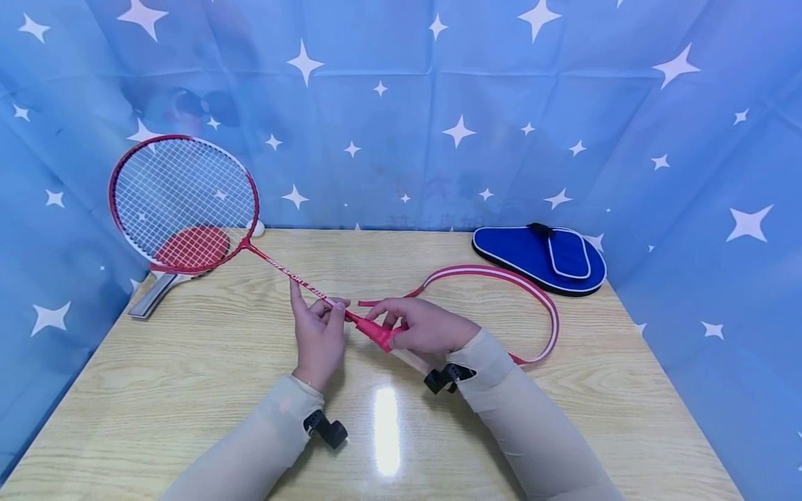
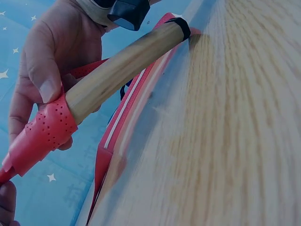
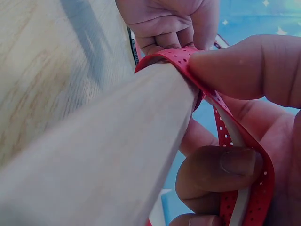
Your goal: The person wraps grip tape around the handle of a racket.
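A red and white badminton racket (image 1: 276,264) is held slantwise above the table, its strung head up at the left. My left hand (image 1: 319,341) pinches the shaft between thumb and fingers. Red perforated grip tape (image 2: 42,134) is wound around the upper end of the bare wooden handle (image 2: 122,66); the handle's lower part is uncovered. My right hand (image 1: 432,327) grips the tape, its thumb (image 3: 221,68) pressing the tape at the edge of the winding and its curled fingers holding the loose strip (image 3: 265,179). The rest of the tape curves across the table to the right.
At the back left, partly behind the racket head, lies a red table tennis paddle (image 1: 152,296), with a white ball (image 1: 258,229) near it. A blue paddle case (image 1: 514,249) lies at the back right. A starred blue curtain (image 1: 401,125) borders the table.
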The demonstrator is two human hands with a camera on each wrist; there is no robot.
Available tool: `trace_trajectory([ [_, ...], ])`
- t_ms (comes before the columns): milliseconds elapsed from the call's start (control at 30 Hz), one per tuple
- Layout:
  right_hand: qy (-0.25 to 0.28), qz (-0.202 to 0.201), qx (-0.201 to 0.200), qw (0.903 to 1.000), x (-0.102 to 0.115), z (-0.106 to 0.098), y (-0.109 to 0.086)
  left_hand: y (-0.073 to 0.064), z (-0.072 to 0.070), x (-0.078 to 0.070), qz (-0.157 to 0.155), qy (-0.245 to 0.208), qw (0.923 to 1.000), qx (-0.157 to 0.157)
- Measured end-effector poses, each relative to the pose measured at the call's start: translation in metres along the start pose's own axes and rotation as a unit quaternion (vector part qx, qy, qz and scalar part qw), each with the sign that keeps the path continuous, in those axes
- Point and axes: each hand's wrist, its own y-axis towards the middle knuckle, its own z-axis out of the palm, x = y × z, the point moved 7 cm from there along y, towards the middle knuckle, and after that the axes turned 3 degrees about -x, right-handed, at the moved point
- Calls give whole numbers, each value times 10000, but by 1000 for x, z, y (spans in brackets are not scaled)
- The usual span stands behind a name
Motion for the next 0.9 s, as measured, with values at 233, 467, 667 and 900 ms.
trace_trajectory([
  [233,10,61,48,10000,1,-1,-1,0,0,1,1,12,10000,-1],
  [467,-25,-203,173,9996,3,-1,-1,1,1,0,-26,-59,9999,79],
  [667,93,-108,237,9996,1,0,-1,1,0,0,-83,-116,9998,106],
  [900,72,-84,249,9996,4,0,-3,0,-1,-1,-4,-230,9997,15],
])
